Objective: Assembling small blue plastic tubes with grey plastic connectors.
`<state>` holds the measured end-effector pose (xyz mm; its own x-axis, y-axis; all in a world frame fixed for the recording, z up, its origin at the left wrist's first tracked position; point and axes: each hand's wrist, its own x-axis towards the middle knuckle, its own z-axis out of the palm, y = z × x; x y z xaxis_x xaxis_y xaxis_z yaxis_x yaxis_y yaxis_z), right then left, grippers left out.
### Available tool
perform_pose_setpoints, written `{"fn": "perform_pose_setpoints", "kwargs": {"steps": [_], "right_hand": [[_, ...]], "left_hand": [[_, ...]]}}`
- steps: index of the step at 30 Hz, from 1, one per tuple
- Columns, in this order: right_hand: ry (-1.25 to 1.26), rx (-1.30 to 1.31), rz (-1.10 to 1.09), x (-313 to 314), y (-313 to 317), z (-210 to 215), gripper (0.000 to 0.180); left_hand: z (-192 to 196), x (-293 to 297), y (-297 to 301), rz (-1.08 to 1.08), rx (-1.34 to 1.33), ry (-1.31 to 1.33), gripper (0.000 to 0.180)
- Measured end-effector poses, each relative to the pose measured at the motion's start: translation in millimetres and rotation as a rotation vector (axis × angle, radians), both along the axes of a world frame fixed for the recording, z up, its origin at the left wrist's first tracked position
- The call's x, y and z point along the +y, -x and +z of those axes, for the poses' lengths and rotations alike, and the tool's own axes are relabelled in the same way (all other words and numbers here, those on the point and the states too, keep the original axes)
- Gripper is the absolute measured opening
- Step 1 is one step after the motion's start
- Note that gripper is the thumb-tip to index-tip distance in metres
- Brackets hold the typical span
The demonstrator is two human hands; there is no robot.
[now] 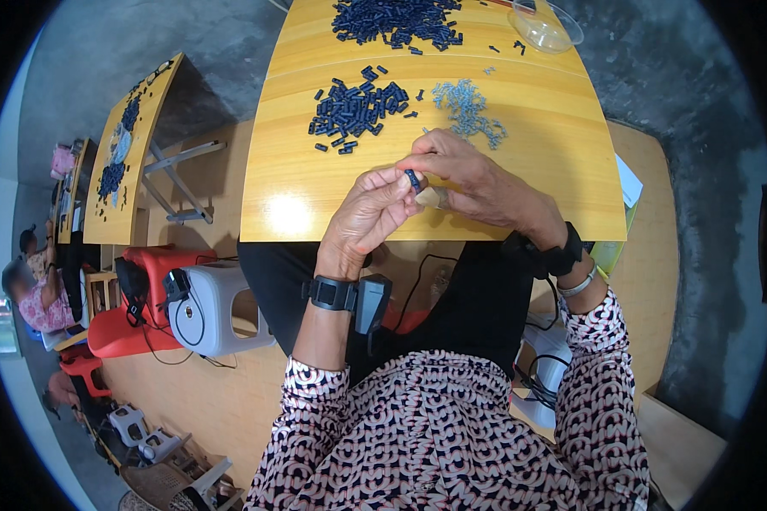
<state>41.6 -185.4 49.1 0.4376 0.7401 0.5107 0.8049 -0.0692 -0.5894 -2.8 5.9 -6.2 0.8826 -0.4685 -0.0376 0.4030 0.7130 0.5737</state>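
Yellow wooden desk (315, 204) carries a pile of dark blue plastic pieces (355, 109) at 12 o'clock of the hands and a grey-blue clip heap (469, 109) at 1 o'clock. Left hand (362, 217) and right hand (477, 183) meet at the near edge, fingers (398, 180) narrowly pinching one dark blue piece (412, 179) beside a tan part (430, 198); recommended practice is a steady, squarely aligned fit.

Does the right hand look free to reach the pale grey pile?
Probably yes: the right hand sits just below the pale grey pile, bare table between, though its fingers pinch a small dark piece.
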Motion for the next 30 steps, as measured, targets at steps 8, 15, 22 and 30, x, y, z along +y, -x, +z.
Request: {"fn": "perform_pose_setpoints", "kwargs": {"steps": [8, 15, 22, 30], "right_hand": [[-0.091, 0.077, 0.002, 4.8, 7.7, -6.9, 0.040], [-0.015, 0.067, 0.005, 5.3, 7.7, -7.7, 0.047], [-0.076, -0.014, -0.059, 8.4, 2.4, -10.0, 0.038], [-0.133, 0.122, -0.237, 10.2, 10.3, -8.8, 0.035]], "left_hand": [[5.8, -2.5, 1.9, 0.030, 0.055, 0.000, 0.015], [1.5, 0.6, 0.5, -0.009, 0.032, 0.021, 0.015], [5.3, -4.6, -0.9, 0.040, 0.084, 0.043, 0.026], [17.8, -13.3, 3.5, 0.107, -0.062, -0.037, 0.054]]}}
